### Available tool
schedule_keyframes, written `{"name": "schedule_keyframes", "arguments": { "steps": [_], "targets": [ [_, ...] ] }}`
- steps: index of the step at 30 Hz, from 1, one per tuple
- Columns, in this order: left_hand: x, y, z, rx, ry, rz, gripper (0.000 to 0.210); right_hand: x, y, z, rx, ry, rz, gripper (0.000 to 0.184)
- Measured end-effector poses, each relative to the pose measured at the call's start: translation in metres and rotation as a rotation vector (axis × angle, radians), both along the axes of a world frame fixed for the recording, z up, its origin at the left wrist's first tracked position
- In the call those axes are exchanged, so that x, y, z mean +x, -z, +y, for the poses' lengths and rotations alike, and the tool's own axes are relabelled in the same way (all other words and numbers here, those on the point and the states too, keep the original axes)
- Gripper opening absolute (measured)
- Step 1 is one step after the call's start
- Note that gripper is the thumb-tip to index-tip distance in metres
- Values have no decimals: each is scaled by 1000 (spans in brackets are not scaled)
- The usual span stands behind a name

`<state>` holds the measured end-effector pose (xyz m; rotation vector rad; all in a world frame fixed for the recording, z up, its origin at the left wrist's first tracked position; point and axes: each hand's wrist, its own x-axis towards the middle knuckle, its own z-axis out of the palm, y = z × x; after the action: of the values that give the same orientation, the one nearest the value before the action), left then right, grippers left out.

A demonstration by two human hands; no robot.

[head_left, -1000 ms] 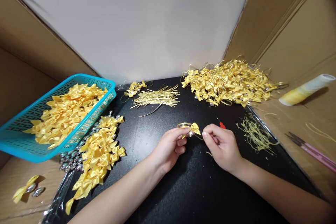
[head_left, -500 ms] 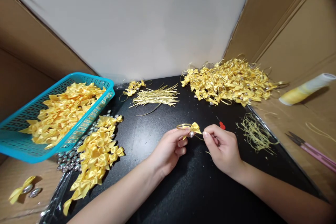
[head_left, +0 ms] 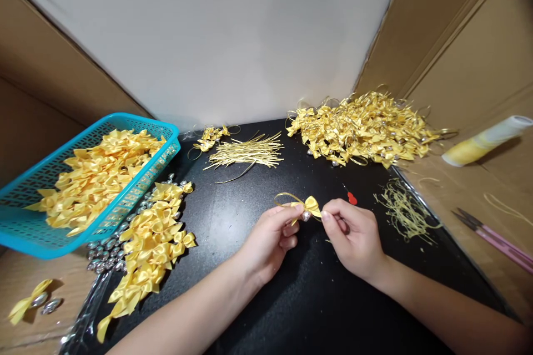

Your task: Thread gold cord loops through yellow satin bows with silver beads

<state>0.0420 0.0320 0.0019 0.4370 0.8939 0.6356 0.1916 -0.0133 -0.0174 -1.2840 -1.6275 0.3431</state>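
Between my two hands is a yellow ribbon bow [head_left: 311, 205] with a small silver bell [head_left: 306, 216] at its middle and a loop of gold cord [head_left: 287, 194] rising to its left. My left hand [head_left: 277, 233] pinches the bow's left side between thumb and forefinger, the other fingers curled. On the other side, my right hand [head_left: 353, 230] is closed, its thumb and forefinger pinching the bow's right tail. Whether cord is also in that pinch is hidden. Just beyond the right hand lies a small red piece [head_left: 352, 198] with a thin metal tip.
A blue basket [head_left: 177, 141] of yellow bows stands left, beside loose bows [head_left: 154, 233] and silver bells [head_left: 106, 255]. Gold cords [head_left: 247, 152] lie mid-table. Finished-looking bows [head_left: 362, 127] are heaped back right, near cord scraps [head_left: 406, 211], pink-handled snips [head_left: 499, 244] and a roll [head_left: 487, 141].
The bow has turned more toward me and its cord loop has swung up and left, opening wider. Both hands stay almost in place.
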Motion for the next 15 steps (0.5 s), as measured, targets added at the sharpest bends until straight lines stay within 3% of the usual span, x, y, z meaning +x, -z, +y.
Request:
{"name": "schedule_keyframes", "arguments": {
  "steps": [15],
  "targets": [
    [0, 2, -3, 51, 22, -2, 29, 2, -1, -1, 42, -10, -45, 20]
  ]
}}
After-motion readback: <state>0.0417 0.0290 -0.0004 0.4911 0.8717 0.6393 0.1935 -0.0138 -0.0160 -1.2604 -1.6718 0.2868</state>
